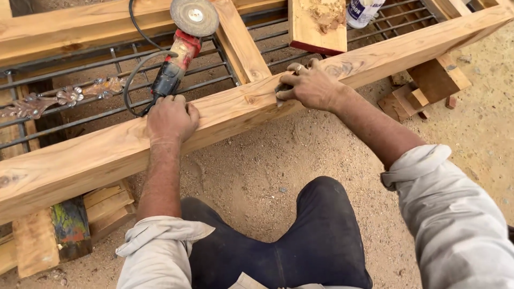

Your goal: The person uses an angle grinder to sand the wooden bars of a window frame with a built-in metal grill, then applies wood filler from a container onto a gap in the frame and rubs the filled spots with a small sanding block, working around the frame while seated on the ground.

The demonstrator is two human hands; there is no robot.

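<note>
Nearest to the camera are the person's dark trousers (278,241) and the two rolled light sleeves, above bare sandy ground (278,155). This strip of ground between the knees and the wood is open, with only small stones on it.

Next comes the long wooden beam (107,155), which crosses the view from low left to high right. Its near edge faces the person. At the left it rests on stacked wood blocks (107,206), and at the far right on more blocks (428,85).

The left hand (171,119) lies flat on top of the beam, fingers closed together, holding nothing; it presses on the wood, near the beam's far edge. The right hand (310,85) is further along the beam, well apart from the left. Its fingers are bent over the top and near face of the beam, and they seem to pinch a small pale piece against the wood, but what it is cannot be told.

Just behind the left hand lies an angle grinder (179,56) with a round disc, resting on metal bars (80,80), its cable curling beside it. Beyond the bars stand more frame pieces, a board with sawdust (318,24) and a white bottle (361,10) at the top edge.
</note>
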